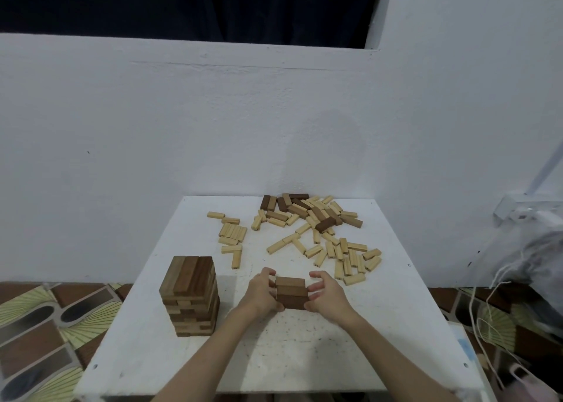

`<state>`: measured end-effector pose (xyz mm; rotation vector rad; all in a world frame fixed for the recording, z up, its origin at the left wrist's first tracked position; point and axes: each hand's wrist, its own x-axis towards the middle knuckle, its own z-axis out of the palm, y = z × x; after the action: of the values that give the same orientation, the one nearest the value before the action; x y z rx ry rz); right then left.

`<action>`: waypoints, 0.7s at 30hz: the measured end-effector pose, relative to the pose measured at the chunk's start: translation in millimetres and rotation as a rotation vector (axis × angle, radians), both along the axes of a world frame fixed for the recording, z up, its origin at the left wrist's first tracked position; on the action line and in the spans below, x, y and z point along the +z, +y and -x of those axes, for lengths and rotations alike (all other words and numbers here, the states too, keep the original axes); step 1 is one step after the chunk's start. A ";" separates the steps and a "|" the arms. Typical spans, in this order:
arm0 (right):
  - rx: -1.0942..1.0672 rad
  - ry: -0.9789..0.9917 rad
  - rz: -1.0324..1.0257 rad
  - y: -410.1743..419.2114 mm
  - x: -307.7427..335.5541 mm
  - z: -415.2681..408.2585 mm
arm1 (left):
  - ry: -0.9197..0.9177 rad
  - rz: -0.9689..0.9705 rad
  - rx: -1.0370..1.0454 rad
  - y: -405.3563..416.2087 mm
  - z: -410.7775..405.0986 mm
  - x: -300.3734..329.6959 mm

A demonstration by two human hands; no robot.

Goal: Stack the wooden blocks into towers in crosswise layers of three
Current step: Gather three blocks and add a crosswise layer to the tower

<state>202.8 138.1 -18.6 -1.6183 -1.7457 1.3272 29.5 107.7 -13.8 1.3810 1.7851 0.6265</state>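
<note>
Three brown wooden blocks (291, 292) lie side by side as a flat layer on the white table (380, 340), near its middle. My left hand (262, 293) touches the layer's left end with curled fingers. My right hand (324, 293) cups the right end, fingers bent and spread, the index finger lifted clear above the blocks. A tall finished tower (190, 295) of brown blocks in crosswise layers stands at the table's left.
Several loose pale blocks (344, 255) lie scattered across the far half of the table, with a heap of darker blocks (298, 208) against the white wall. A patterned floor shows on both sides. A plastic bag and cords (524, 264) sit at the right.
</note>
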 end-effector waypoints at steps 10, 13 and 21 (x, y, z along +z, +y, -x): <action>-0.111 0.075 0.003 -0.4 -3.3 4.4 | -0.052 0.010 0.030 -0.7 5.1 -1.1; -0.132 0.073 -0.002 -0.6 -3.8 5.6 | -0.061 0.005 0.042 -1.5 5.0 -1.7; -0.189 0.108 -0.011 -2.3 -4.1 5.2 | -0.100 -0.009 0.074 -2.5 5.6 -3.6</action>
<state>197.6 135.8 -22.7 -1.6289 -1.4953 1.2872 24.0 105.3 -17.4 1.2717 1.7621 0.7316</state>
